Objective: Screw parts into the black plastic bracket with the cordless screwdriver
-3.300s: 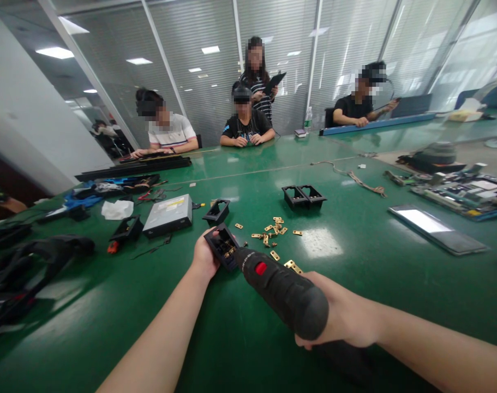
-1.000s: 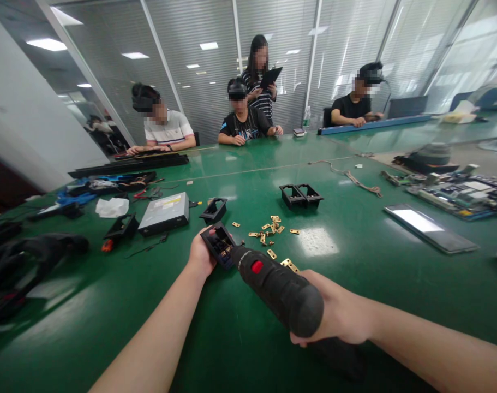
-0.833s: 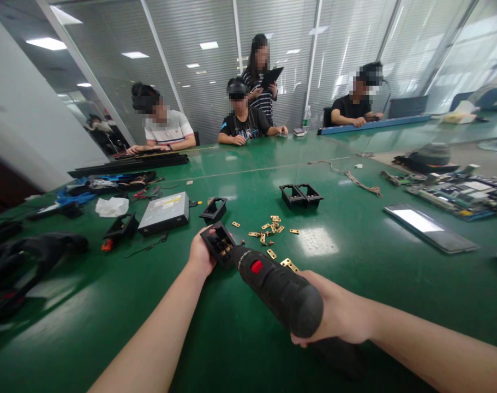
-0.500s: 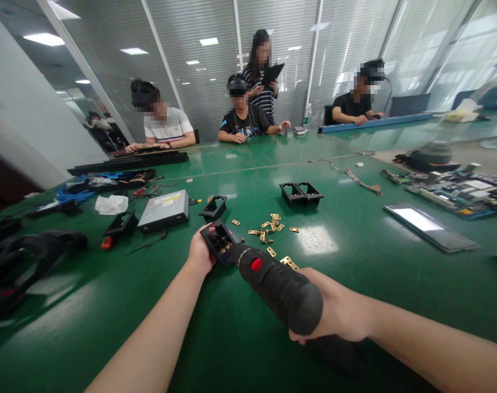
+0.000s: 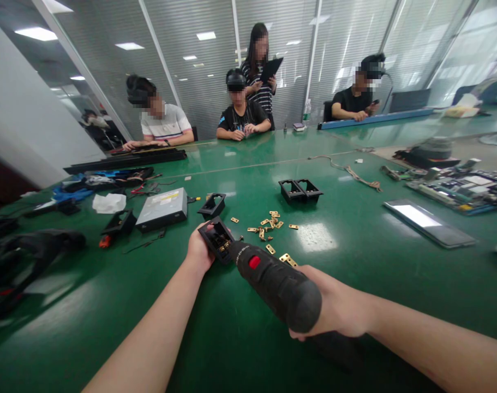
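My left hand [image 5: 199, 250] grips a black plastic housing [image 5: 215, 239] with brass pieces inside it, tilted toward me. In my right hand [image 5: 328, 305] is a black cordless screwdriver [image 5: 273, 281] with a red switch, its nose pointing into the housing's right side. The tip is hidden, so I cannot tell whether it touches a screw. Just beyond the tool lie several small brass plates [image 5: 270, 249] and screws, scattered on the green table [image 5: 240, 338]. Another black housing [image 5: 212, 205] stands behind my left hand, and a joined pair of them [image 5: 300, 190] sits farther back.
To the left are a silver disc drive [image 5: 162, 209], a crumpled tissue [image 5: 109, 203], another black housing [image 5: 120, 221] and tangled black straps [image 5: 31, 267]. A phone [image 5: 428, 222] and circuit boards [image 5: 465, 188] lie right. Several people [image 5: 244, 114] are across the table.
My hands, the housing and the screwdriver hold nearly the same pose; the view has shifted slightly. Across the table, the middle seated person has brought both hands together.
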Action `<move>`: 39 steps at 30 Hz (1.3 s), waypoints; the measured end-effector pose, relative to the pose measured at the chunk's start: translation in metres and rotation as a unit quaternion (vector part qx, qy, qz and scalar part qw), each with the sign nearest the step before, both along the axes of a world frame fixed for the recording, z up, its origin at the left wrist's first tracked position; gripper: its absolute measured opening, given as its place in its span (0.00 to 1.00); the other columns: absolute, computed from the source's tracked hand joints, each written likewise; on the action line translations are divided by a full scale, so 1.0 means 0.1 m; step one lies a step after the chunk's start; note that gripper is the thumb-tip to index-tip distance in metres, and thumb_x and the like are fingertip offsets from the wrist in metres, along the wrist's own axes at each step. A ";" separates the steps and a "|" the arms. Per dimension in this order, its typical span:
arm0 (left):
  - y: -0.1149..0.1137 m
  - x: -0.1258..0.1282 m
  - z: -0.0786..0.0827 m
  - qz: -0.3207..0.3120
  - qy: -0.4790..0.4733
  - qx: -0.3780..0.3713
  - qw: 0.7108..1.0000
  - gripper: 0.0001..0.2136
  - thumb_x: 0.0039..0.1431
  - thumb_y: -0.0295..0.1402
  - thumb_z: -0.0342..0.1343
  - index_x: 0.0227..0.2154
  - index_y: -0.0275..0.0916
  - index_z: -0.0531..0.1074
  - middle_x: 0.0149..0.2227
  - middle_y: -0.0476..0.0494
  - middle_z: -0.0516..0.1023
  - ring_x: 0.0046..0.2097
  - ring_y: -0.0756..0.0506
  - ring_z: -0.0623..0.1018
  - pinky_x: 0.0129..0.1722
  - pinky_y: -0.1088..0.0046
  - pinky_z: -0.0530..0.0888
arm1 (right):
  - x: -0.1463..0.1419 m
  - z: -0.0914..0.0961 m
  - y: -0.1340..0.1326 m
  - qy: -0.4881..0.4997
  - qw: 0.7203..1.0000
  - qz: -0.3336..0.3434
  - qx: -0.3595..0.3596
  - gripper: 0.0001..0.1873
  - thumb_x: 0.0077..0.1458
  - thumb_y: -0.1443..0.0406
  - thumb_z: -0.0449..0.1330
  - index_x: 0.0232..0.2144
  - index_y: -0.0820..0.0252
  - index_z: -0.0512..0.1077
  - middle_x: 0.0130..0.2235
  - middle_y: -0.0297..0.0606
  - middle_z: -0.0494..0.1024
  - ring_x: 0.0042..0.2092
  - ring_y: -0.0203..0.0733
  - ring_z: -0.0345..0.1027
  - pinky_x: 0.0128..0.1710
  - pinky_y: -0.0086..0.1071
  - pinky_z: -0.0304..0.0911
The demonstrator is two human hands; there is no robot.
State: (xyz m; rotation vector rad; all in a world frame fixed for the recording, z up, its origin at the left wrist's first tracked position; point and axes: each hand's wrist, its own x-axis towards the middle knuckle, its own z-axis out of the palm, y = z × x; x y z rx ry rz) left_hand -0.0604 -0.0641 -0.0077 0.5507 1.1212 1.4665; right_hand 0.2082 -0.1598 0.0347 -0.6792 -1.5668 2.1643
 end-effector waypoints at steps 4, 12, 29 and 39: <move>-0.01 0.01 0.01 -0.004 -0.003 0.000 1.000 0.06 0.49 0.30 0.51 0.30 0.37 0.70 0.26 0.37 0.79 0.27 0.38 0.79 0.28 0.60 0.76 | 0.01 0.01 0.01 -0.013 1.000 0.007 0.001 0.20 0.38 0.66 0.74 0.33 0.65 0.71 0.27 0.34 0.76 0.27 0.35 0.69 0.25 0.27 0.65; 0.00 0.01 0.01 -0.002 -0.012 -0.011 1.000 0.06 0.49 0.30 0.51 0.30 0.36 0.72 0.26 0.38 0.78 0.27 0.38 0.79 0.28 0.60 0.76 | 0.02 -0.02 0.02 -0.001 1.000 0.007 0.007 0.19 0.38 0.67 0.75 0.32 0.65 0.72 0.26 0.33 0.75 0.26 0.34 0.69 0.25 0.26 0.65; 0.03 0.00 -0.01 0.015 -0.024 -0.018 0.999 0.05 0.48 0.29 0.53 0.29 0.38 0.71 0.24 0.44 0.76 0.25 0.42 0.77 0.27 0.64 0.75 | 0.01 0.01 0.00 -0.014 1.000 -0.005 -0.007 0.24 0.34 0.65 0.76 0.33 0.64 0.72 0.26 0.32 0.75 0.26 0.35 0.68 0.26 0.27 0.65; 0.02 0.00 -0.01 0.019 -0.023 -0.017 0.999 0.04 0.48 0.29 0.53 0.28 0.39 0.70 0.23 0.45 0.75 0.25 0.42 0.77 0.27 0.65 0.76 | 0.01 -0.03 0.00 -0.013 1.000 -0.002 0.000 0.24 0.36 0.66 0.75 0.35 0.64 0.72 0.27 0.33 0.76 0.26 0.35 0.69 0.25 0.27 0.65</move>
